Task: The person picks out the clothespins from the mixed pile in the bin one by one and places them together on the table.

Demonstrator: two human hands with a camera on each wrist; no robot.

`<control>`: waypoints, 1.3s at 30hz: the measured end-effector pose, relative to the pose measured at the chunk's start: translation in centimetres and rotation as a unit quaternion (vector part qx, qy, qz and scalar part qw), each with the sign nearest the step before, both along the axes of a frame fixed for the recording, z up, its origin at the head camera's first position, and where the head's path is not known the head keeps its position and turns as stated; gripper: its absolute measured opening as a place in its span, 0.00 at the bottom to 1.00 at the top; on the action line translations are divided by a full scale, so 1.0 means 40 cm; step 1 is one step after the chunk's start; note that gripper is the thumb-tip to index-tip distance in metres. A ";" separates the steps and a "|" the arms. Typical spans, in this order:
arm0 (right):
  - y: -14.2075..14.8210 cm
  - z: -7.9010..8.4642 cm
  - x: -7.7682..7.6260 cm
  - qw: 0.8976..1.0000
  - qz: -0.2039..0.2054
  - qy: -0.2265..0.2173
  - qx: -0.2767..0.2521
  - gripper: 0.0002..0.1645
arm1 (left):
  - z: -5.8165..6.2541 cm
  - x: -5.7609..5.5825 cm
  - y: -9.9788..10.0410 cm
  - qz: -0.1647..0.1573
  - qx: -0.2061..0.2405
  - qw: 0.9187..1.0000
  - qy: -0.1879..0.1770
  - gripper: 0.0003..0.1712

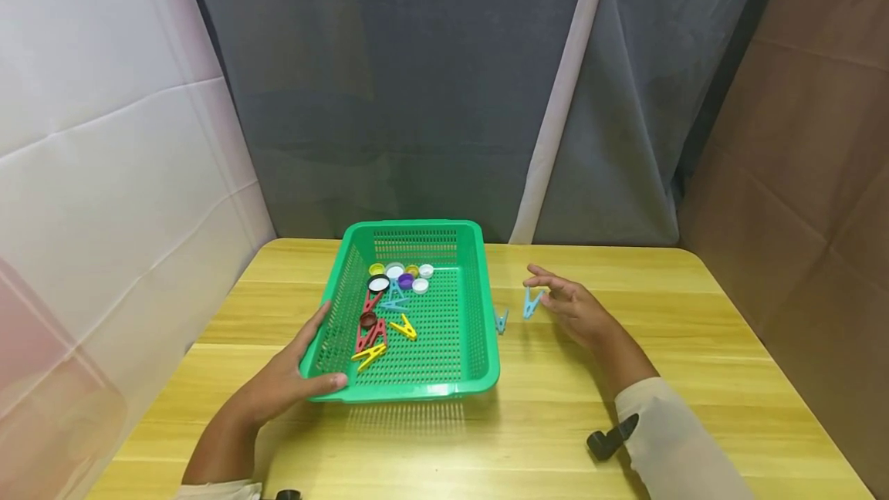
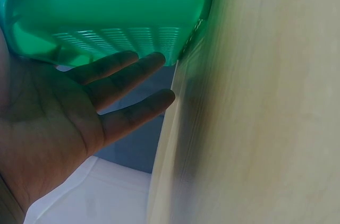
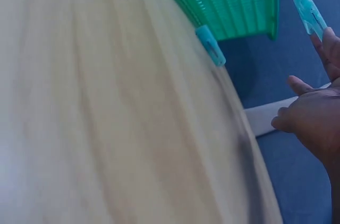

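A green plastic basket is at the middle of the table. My left hand grips its near left corner, thumb over the rim; in the left wrist view the other fingers reach out straight along its outside. Inside lie red, yellow and blue clothespins, among them a yellow clothespin, with several bottle caps such as a purple cap. To the right, my right hand pinches a light blue clothespin above the table. Another light blue clothespin lies beside the basket's right wall.
The wooden table runs back to a grey curtain with a pale strip. A white cloth hangs on the left and a brown cloth on the right.
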State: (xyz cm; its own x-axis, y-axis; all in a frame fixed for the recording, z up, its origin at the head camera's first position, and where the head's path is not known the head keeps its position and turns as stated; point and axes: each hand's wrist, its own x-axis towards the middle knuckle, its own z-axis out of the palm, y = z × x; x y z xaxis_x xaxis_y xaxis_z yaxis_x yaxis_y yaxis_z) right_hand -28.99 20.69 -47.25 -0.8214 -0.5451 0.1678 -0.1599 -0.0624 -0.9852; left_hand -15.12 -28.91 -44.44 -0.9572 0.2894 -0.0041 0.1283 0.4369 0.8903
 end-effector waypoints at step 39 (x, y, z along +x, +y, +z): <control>-0.008 -0.074 -0.019 0.991 -0.041 -0.006 0.128 0.26 | 0.006 -0.002 0.002 -0.002 -0.012 1.000 0.012 0.70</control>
State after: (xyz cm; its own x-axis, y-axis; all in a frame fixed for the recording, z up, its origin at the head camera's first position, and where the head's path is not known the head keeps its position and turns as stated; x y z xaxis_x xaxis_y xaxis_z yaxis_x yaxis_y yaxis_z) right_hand -29.75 20.35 -50.21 -0.8656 -0.5003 0.0220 -0.1420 0.2031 -0.9688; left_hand -15.19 -28.85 -44.19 -0.9562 0.2925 0.0113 0.1501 0.4571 0.8767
